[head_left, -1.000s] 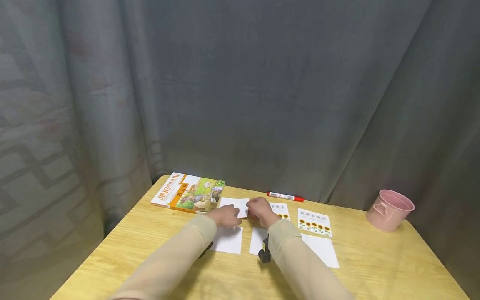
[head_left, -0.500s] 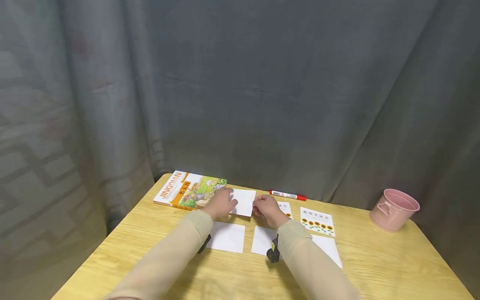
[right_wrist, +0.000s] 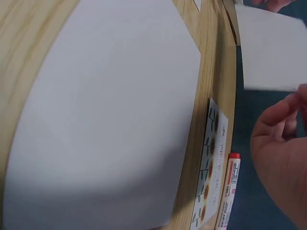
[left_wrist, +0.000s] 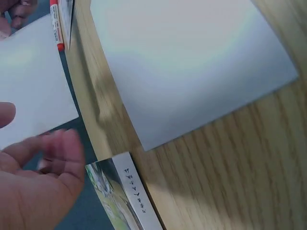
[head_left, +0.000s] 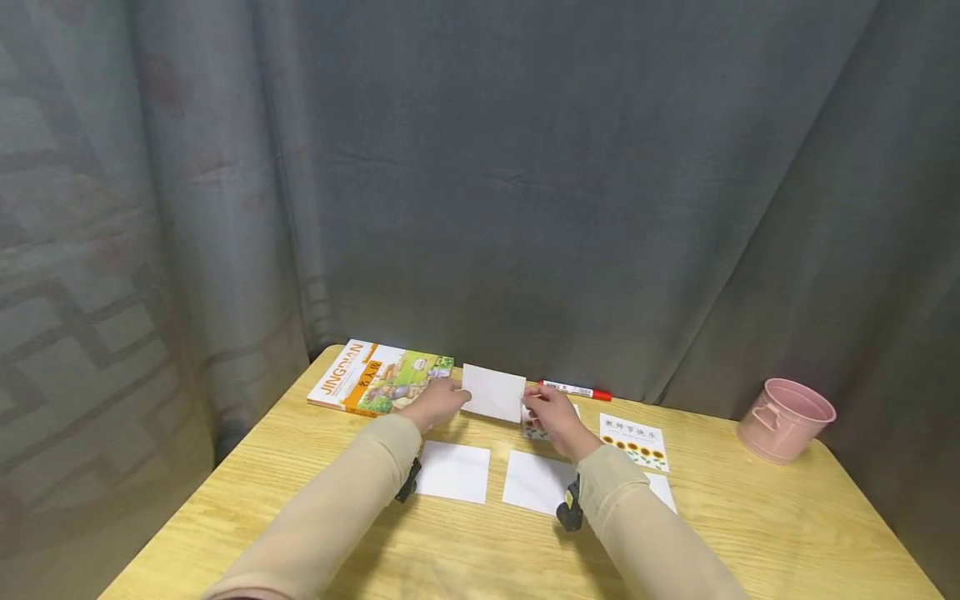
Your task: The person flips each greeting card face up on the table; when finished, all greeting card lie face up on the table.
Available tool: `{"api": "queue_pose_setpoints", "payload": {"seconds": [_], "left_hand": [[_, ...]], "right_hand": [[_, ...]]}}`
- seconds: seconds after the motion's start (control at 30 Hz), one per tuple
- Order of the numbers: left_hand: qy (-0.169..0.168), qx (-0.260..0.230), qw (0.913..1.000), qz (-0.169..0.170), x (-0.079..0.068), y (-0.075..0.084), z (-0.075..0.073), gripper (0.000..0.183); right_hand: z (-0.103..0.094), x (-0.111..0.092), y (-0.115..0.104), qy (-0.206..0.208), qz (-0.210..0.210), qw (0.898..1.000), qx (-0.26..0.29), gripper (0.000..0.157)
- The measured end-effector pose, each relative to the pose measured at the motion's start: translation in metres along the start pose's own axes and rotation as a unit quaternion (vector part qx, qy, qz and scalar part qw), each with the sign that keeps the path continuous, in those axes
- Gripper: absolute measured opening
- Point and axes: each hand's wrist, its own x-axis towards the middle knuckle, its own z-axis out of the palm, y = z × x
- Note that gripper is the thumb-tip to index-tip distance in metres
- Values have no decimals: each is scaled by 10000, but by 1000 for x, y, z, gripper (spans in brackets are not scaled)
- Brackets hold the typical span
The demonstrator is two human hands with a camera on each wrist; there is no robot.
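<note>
Raised above the table's far side is a white card (head_left: 493, 392), its blank face toward me. My left hand (head_left: 437, 402) pinches its left edge between thumb and fingers. At the opposite edge, my right hand (head_left: 557, 417) pinches it too. The right wrist view shows this card (right_wrist: 273, 48) with fingertips of the right hand (right_wrist: 283, 153) at its corner. Partly behind that hand lies a sunflower card (head_left: 534, 423). Two blank white cards, one on the left (head_left: 452, 472) and one in the middle (head_left: 536, 481), lie below my hands; my right sleeve mostly covers a third (head_left: 662, 492).
A picture book (head_left: 382, 379) lies at the back left of the wooden table (head_left: 450, 550). Near the back edge is a red-capped marker (head_left: 575, 390). Another sunflower card (head_left: 633, 442) with printed characters lies right of my right hand. A pink bucket (head_left: 786, 421) stands far right.
Both hands have lifted the white card off the table and moved it right, tilting it upright. The left hand has gone from lying over the card to pinching its left edge.
</note>
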Motion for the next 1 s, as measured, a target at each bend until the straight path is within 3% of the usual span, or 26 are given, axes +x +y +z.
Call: {"api": "queue_pose_setpoints", "payload": {"seconds": [0.13,0.3,0.4,0.57,0.67,0.8,0.9,1.0], "left_hand": [[327,-833,9959,-133,0,2,-3,37],[654,-2301,9704,-327,5,1,-4,45],[706,-2539,9641,-340,6,0,-2,49],[709,-2339,9691,-335,6,0,-1,49],[422,-2046,9775,-289,5,1,0,39],[-360,-1564,9870,-26,4,5,6,36],[-826,-1650,9828,42,2,7,11,44],[-925,-1994,9755,-114,1,10,13,43]], "right_hand": [[-1,3,-1,-177,129,9981,580,18],[0,6,5,-67,111,9988,463,23],[2,4,7,95,91,9996,242,24],[4,4,10,231,60,9996,-136,28],[5,2,8,135,26,9980,-621,26],[8,-1,4,-318,20,9949,-959,23],[10,-2,2,-503,105,9956,-789,21],[11,-3,0,-410,195,9969,-637,19]]}}
